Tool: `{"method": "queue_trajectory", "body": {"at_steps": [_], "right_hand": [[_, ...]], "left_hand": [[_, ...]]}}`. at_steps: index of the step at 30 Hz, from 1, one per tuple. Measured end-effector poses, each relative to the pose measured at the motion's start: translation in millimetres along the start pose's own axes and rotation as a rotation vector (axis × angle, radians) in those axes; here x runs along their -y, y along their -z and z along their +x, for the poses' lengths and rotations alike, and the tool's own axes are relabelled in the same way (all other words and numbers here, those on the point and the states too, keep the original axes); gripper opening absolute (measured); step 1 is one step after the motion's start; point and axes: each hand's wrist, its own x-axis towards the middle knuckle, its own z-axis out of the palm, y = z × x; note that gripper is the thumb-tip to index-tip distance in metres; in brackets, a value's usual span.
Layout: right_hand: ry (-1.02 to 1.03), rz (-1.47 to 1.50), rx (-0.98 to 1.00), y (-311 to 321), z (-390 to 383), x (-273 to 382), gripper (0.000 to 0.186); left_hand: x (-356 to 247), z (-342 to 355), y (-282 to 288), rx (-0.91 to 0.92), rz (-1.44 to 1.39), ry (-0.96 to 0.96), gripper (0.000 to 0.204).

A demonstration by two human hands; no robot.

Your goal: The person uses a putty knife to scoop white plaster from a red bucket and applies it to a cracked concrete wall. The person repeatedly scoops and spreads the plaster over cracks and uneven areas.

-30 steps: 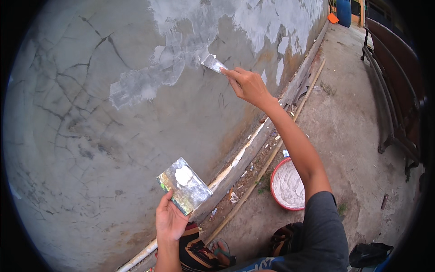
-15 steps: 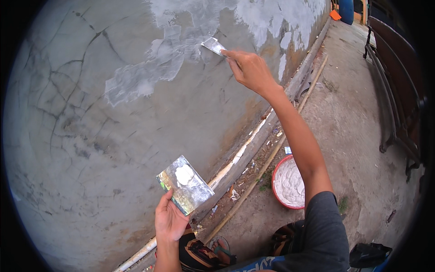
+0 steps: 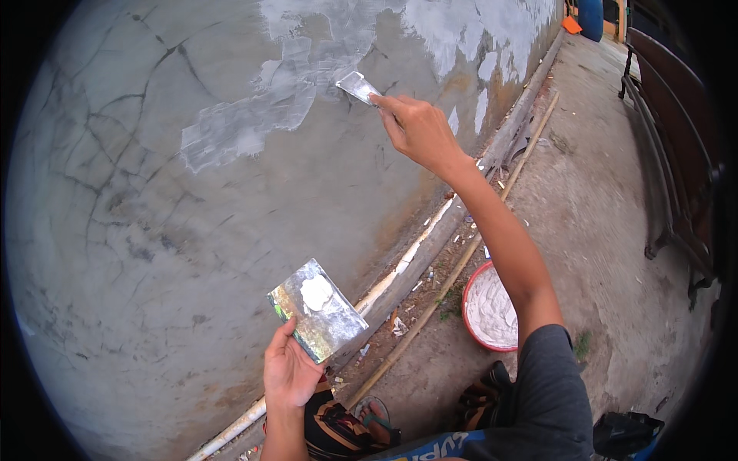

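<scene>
Overhead, right hand (image 3: 419, 129) gripping putty knife (image 3: 357, 86), grey wall (image 3: 154, 230)

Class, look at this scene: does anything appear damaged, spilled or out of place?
Yes: the grey wall is damaged, with dark branching cracks across its left part. Small white flecks lie scattered on the ground along the wall's foot.

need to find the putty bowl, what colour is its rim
Red rim on the bowl, white putty inside; head view.

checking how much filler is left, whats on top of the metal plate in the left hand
A small white lump of putty sits on the metal plate held by the left hand. The plate's underside cannot be seen.
</scene>
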Motion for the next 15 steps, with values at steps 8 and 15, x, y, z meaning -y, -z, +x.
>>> {"method": "queue_trajectory", "body": {"at_steps": [8, 15], "right_hand": [[-0.129, 0.096, -0.020, 8.2, -35.1, -15.2, 0.026], [-0.088, 0.187, -0.222, -19.5, 6.5, -20.1, 0.026]], "left_hand": [[-1.2, -0.5, 1.3, -0.026, -0.006, -0.004, 0.041], [-0.6, 1.8, -2.1, -0.040, -0.009, -0.006, 0.041]]}}
